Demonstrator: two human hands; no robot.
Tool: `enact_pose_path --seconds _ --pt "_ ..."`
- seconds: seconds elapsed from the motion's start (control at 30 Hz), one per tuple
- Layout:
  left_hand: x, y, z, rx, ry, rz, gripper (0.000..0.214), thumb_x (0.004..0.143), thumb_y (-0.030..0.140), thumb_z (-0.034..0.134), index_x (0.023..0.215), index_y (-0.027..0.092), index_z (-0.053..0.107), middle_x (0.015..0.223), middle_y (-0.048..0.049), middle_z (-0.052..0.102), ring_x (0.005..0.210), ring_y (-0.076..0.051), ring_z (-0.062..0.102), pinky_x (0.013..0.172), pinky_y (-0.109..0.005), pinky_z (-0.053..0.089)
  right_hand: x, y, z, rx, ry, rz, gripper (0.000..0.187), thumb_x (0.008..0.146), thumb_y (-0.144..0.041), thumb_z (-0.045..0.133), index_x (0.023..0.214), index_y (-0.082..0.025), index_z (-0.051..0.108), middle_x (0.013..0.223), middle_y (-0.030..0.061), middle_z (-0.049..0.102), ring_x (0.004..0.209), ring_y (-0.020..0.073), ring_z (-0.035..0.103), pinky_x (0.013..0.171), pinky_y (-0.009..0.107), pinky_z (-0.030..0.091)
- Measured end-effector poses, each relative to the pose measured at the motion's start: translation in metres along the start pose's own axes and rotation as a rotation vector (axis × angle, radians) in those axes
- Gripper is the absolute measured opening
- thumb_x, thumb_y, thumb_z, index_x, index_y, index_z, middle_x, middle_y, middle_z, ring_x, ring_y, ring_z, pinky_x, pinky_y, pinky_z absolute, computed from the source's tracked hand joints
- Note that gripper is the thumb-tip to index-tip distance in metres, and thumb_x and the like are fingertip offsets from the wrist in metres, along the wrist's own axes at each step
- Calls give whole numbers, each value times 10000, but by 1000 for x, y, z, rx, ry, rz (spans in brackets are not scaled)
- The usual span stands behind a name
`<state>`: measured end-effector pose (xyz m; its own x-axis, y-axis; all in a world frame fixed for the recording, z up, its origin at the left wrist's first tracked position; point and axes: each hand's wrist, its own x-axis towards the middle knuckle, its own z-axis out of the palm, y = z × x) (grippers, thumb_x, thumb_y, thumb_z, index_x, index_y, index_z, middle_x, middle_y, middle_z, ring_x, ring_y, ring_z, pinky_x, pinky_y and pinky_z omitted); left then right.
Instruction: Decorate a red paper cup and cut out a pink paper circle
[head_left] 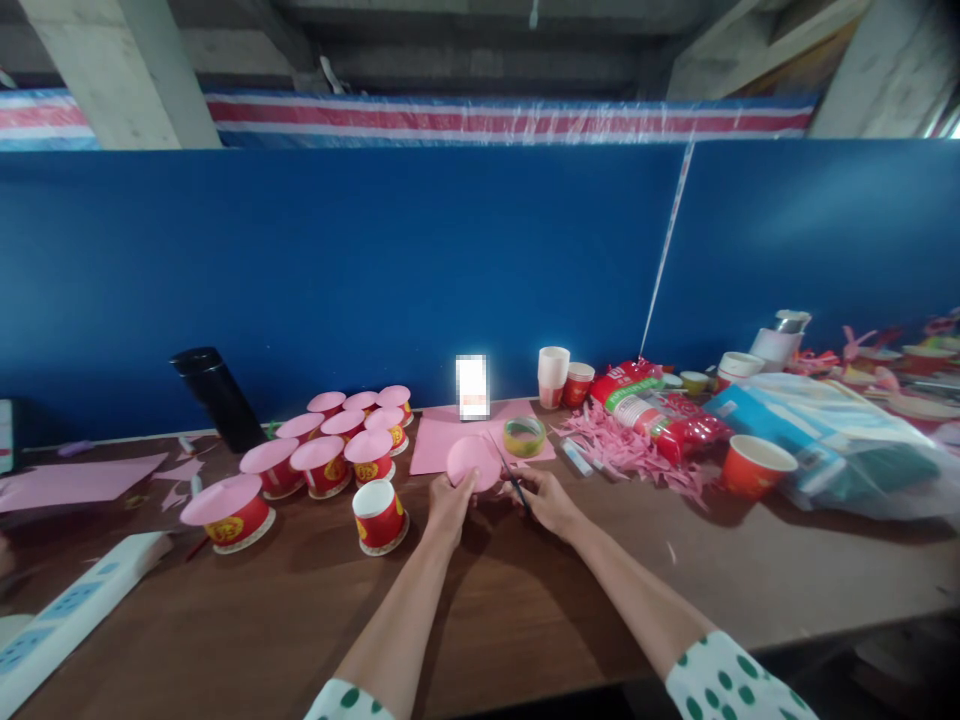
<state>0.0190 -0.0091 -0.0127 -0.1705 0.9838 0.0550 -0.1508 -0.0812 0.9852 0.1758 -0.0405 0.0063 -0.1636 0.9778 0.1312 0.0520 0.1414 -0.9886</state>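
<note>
Between thumb and fingers, my left hand (452, 505) pinches a round pink paper disc (474, 460) by its lower edge. My right hand (546, 500) grips a pair of dark-handled scissors (514, 482), whose blades point up beside the disc's right edge. Behind both hands lies a sheet of pink paper (433, 445) with a roll of tape (524, 434) on its right part. To the left of my left hand stands an upside-down red paper cup (379, 517) with a bare white top. Further left are several red cups, each topped by a pink disc (270, 455).
A black bottle (217, 400) leans at the back left, and a white power strip (90, 610) lies near the left edge. At right are pink paper shreds (637, 445), a red plastic packet (660, 410), an orange cup (757, 468) and a plastic bag (847, 450). A blue partition (390, 270) rises behind the table.
</note>
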Motion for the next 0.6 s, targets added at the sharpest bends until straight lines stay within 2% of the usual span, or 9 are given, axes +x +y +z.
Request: enact_pose_path --seconds 0.6 --pt "-4 10 0 -11 8 12 331 561 401 702 597 86 607 427 8 517 361 -69 412 381 -198 317 1 5 -2 -13 1 -2 328 688 -379 648 900 -128 643 516 -49 485 410 58 413 392 177 331"
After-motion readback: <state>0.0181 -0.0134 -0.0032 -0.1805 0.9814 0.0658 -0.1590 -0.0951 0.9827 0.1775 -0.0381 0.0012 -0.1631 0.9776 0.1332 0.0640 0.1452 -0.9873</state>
